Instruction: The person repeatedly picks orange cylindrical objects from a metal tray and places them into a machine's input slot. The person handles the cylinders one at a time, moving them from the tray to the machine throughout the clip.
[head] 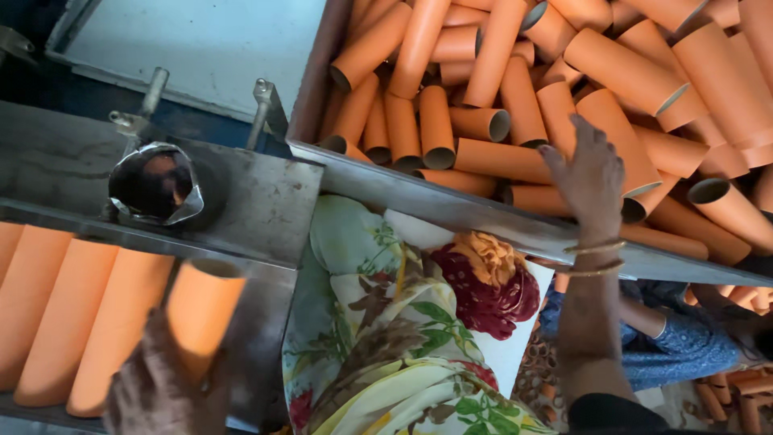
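Note:
My left hand (161, 387) at the bottom left is shut on an orange cardboard tube (201, 310), held upright with its open end up. My right hand (592, 173) reaches over the metal rim (451, 201) of a bin and rests with spread fingers on a heap of orange tubes (515, 97); whether it grips one I cannot tell. Thin bangles circle that wrist.
Three orange tubes (72, 314) lie side by side in a metal tray at the left. A round metal socket (157, 184) sits in a steel plate above them. Flowered cloth (403, 322) covers my lap. Another person's arm in blue (668, 338) shows at lower right, among more tubes.

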